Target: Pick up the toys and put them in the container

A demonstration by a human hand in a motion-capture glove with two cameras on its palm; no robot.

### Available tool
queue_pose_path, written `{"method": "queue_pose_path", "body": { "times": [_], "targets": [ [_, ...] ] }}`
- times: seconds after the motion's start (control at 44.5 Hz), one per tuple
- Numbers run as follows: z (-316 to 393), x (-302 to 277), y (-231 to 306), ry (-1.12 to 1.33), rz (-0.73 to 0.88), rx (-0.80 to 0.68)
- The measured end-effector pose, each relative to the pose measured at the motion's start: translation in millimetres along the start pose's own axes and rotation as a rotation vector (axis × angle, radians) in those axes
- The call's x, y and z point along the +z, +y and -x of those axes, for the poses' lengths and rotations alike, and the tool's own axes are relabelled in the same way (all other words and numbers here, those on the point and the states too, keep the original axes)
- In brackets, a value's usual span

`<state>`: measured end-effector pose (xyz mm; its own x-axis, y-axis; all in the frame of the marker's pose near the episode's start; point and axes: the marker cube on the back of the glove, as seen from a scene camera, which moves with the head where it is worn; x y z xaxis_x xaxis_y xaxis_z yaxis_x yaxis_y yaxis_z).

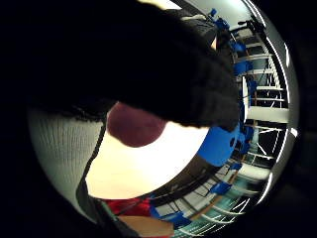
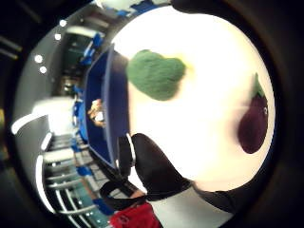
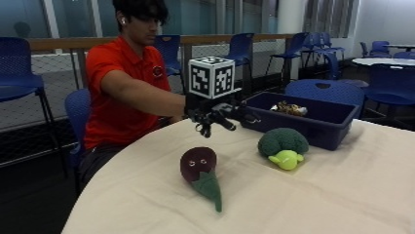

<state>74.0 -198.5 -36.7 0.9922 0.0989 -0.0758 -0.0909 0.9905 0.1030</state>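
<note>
My gloved right hand [image 3: 217, 117] hovers above the round table [image 3: 337, 195], between the person's chest and the blue container [image 3: 324, 127], fingers loosely bent and holding nothing. A purple eggplant toy [image 3: 198, 165] with a green stem lies on the table below and in front of the hand. A green broccoli toy [image 3: 283, 144] sits beside the container's near wall. The thumb side palm view shows the broccoli [image 2: 154, 73], the eggplant [image 2: 254, 126] and the container [image 2: 107, 104]. The little finger side view shows the eggplant [image 1: 134, 124] under a gloved finger [image 1: 163, 64].
A small tan toy [image 3: 289, 108] lies inside the container. Blue chairs [image 3: 324, 90] stand behind the table, and a railing runs along the back. The cream tablecloth spreads wide toward the near edge.
</note>
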Motion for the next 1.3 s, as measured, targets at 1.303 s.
{"method": "queue_pose_path", "body": {
  "times": [1.303],
  "targets": [
    [-27.5,-29.3,18.4,0.032,-0.072,-0.027]
  ]
}}
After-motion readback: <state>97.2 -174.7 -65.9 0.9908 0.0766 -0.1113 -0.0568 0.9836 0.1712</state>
